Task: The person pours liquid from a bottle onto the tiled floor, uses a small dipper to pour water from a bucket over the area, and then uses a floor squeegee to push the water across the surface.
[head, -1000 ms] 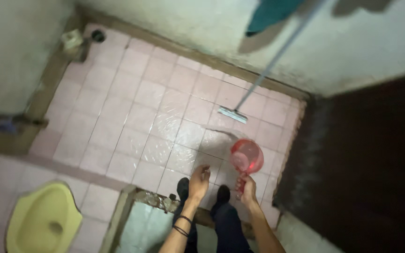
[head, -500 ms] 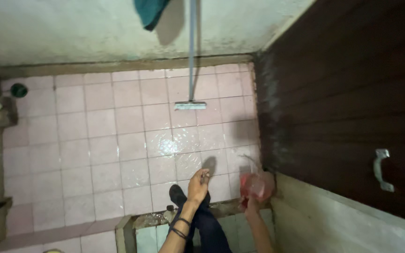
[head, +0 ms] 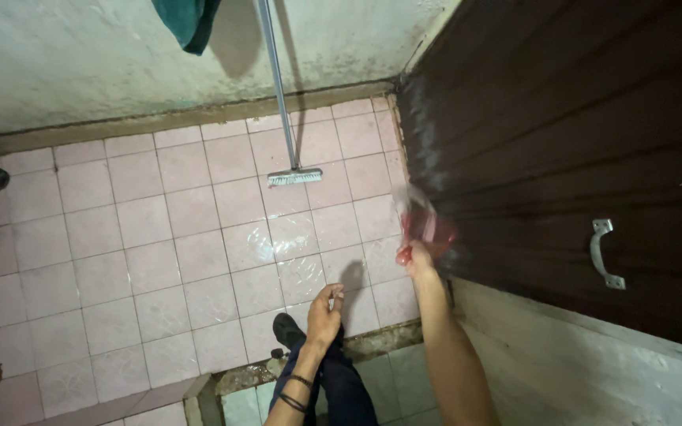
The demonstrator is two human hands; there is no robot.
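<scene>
The right hand (head: 418,256) is clenched on the handle of a red plastic scoop (head: 428,226), which is blurred and tilts just beyond its fingers against the dark wooden door (head: 562,158), while the left hand (head: 324,314) hangs loosely curled and empty, farther from that door, above the wet pink tiles (head: 199,237).

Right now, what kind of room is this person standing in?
Most likely a bathroom or washroom. The floor is wet pink tile, a long-handled brush leans against the wall, and the right hand swings a red scoop, throwing water at the dark wooden door.
</scene>
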